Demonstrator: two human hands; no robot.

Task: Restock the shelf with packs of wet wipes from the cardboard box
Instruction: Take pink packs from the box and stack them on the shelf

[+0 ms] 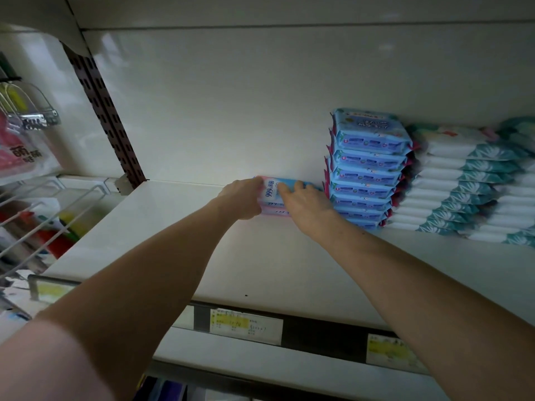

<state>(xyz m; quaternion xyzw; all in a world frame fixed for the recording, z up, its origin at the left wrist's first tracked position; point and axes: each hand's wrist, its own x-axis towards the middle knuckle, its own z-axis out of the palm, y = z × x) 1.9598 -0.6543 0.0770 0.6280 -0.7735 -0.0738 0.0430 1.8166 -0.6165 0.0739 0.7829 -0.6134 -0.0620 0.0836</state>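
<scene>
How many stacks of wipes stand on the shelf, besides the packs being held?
3. A blue stack right of the held packs; a white-and-teal stack to its right; a third stack cut off at the frame's right edge. More may lie beyond.

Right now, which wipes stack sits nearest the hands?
The blue stack, just right of the pink-and-blue packs that the left hand and right hand hold; the white-and-teal stacks stand farther right.

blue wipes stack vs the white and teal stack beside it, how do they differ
The blue stack is taller than the white and teal stack. Blue stack packs have pink side seams; white and teal stack packs have leafy teal ends. Both lie flat, piled on the shelf.
</scene>
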